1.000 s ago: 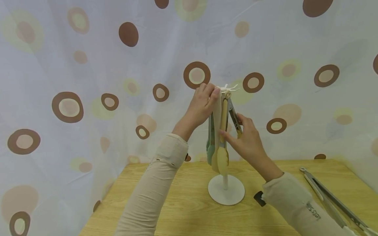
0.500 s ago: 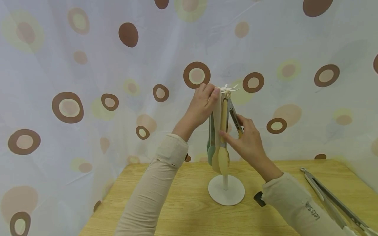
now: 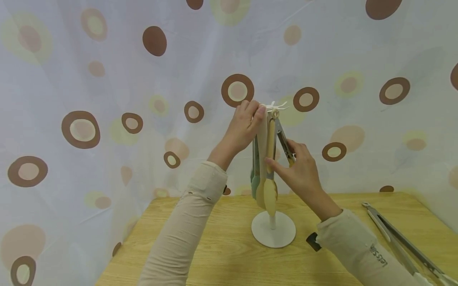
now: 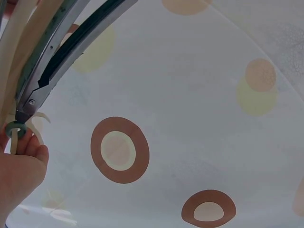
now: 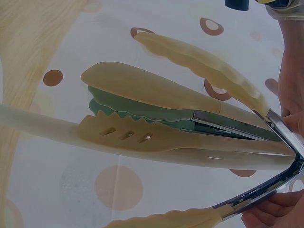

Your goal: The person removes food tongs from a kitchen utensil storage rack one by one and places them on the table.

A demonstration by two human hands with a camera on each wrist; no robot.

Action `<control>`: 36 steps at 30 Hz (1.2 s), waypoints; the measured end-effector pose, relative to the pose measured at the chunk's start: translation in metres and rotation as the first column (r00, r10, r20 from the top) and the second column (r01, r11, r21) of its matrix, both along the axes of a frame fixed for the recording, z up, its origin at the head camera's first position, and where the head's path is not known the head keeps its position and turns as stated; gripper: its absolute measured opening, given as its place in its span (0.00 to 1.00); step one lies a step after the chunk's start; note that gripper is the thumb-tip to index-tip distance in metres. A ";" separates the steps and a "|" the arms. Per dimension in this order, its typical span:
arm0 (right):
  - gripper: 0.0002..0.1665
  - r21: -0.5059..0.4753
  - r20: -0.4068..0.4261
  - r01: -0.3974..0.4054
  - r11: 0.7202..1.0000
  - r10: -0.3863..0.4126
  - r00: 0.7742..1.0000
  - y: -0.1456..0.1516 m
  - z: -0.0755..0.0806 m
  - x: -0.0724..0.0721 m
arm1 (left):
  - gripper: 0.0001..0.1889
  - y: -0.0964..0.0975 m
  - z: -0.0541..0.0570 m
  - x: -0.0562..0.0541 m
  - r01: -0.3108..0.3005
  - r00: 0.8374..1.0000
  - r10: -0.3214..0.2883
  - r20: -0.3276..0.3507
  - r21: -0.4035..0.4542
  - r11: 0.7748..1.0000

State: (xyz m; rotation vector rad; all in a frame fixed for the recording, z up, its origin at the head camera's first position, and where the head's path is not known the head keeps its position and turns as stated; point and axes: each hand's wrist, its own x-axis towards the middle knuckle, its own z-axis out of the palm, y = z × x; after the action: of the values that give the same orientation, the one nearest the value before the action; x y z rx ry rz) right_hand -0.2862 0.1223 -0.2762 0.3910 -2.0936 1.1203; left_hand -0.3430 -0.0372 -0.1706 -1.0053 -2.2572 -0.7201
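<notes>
A white utensil stand (image 3: pixel 258 234) with hooks (image 3: pixel 280 106) at its top stands on the table. My left hand (image 3: pixel 245 125) curls round its top, thumb at the handle end of a beige utensil (image 3: pixel 262 147). Yellow-tipped tongs (image 3: pixel 270 196) hang by their ring at a hook, arms spread. My right hand (image 3: pixel 300 169) grips these tongs, thumb on one arm and fingers on the other. Green tongs (image 4: pixel 32 95) hang beside the left hand. In the right wrist view, a beige slotted turner (image 5: pixel 114 130) and a rounded beige utensil head (image 5: pixel 142 83) lie between the yellow tips.
Grey-and-white tongs (image 3: pixel 391 234) lie on the wooden table (image 3: pixel 229 242), right of the right forearm. Behind the table hangs a pale curtain (image 3: pixel 118 79) with brown and yellow dots. A dark strap end (image 3: pixel 313 241) sticks out from the right sleeve.
</notes>
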 end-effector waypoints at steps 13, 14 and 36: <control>0.42 -0.002 -0.007 0.005 1.000 -0.005 1.000 -0.001 0.003 0.004 | 0.13 0.000 0.000 0.001 -0.005 1.000 0.005 0.016 0.003 1.000; 0.42 -0.002 -0.008 0.007 1.000 -0.007 1.000 -0.001 0.003 0.005 | 0.13 0.000 0.000 0.001 -0.005 1.000 0.005 0.016 0.004 1.000; 0.41 0.002 -0.036 0.014 1.000 -0.013 0.999 0.000 0.008 0.015 | 0.13 0.001 0.000 0.000 -0.002 1.000 0.002 0.008 0.012 1.000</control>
State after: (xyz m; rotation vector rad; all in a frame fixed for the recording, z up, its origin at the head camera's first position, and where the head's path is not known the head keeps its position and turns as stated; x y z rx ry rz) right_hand -0.2708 0.1226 -0.2677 0.3950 -2.0633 1.0950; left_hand -0.3425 -0.0365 -0.1710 -0.9965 -2.2582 -0.7370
